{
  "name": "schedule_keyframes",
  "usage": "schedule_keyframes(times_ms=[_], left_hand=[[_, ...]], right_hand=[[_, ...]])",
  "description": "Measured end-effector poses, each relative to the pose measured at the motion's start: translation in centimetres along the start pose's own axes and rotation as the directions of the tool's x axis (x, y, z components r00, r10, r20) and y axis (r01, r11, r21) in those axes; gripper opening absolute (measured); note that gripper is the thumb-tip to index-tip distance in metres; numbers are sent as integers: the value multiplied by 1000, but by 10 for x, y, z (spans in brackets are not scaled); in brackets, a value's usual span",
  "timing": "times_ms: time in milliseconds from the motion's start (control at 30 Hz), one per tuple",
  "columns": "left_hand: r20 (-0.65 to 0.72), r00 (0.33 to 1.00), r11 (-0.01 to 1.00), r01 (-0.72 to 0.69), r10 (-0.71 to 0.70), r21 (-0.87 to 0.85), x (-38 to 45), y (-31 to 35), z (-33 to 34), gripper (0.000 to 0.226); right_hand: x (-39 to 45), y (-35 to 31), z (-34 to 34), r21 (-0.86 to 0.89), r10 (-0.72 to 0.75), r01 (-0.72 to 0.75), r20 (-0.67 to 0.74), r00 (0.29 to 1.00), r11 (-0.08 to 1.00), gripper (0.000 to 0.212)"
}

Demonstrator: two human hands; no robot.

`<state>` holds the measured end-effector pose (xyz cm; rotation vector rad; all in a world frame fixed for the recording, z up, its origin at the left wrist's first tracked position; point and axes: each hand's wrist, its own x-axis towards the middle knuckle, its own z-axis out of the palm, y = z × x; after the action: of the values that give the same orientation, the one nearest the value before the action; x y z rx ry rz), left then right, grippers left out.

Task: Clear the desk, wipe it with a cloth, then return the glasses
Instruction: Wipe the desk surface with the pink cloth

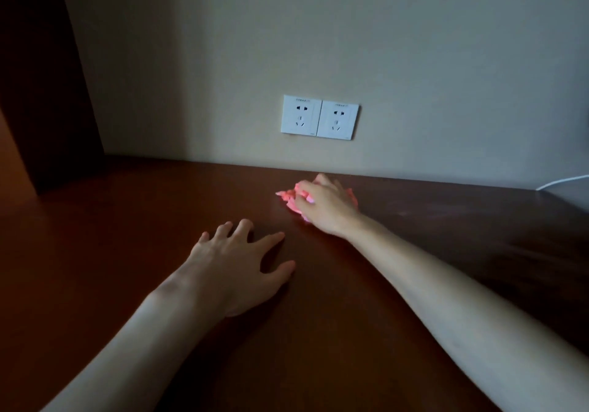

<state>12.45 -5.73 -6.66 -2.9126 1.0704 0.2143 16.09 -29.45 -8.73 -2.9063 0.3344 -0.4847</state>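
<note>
Right hand (pixel 322 203) clutches the bunched pink cloth (pixel 291 199) against the desk (pixel 127 236) near the wall; left hand (pixel 237 262) splayed flat, empty. Cloth judged soft, light; bunching gives secure purchase.

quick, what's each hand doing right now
Left hand: open, fingers spread, resting flat on the desk, holding nothing.
Right hand: closed on the pink cloth, pressing it to the desk near the wall.
</note>
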Motion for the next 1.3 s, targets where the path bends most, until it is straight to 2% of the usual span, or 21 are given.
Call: schedule_keyframes(times_ms=[133, 333, 433, 600, 800, 967, 1100, 1300], left_hand=[[-47, 999, 1000, 5, -6, -20, -8, 0, 3, 72], [-87, 996, 1000, -5, 3, -19, -8, -3, 6, 74], [-87, 996, 1000, -8, 7, -21, -4, -5, 9, 73], [-81, 996, 1000, -22, 21, -11, 4, -8, 5, 73], [-146, 989, 999, -34, 30, -25, 12, -12, 8, 67], [-201, 979, 1000, -23, 22, -3, 13, -16, 10, 69], [-131, 991, 1000, 7, -11, -28, 10, -16, 12, 75], [-97, 994, 999, 38, -41, -35, 3, -9, 8, 74]], right_hand=[[-86, -9, -19, -16, -70, 70, -8, 998, 997, 48], [-137, -9, -31, -19, -59, 59, 6, 998, 998, 43], [-117, -5, -25, -10, -40, 41, 12, 999, 999, 44], [-35, 15, -9, -9, 13, -13, 49, 999, 1000, 38], [62, 33, 15, -12, 144, -143, 14, 990, 990, 37], [88, 36, 20, -61, 185, -185, 0, 983, 981, 39], [52, 33, 10, -10, 153, -153, -10, 988, 988, 36], [-55, 13, -15, -13, 35, -35, -12, 999, 999, 37]])
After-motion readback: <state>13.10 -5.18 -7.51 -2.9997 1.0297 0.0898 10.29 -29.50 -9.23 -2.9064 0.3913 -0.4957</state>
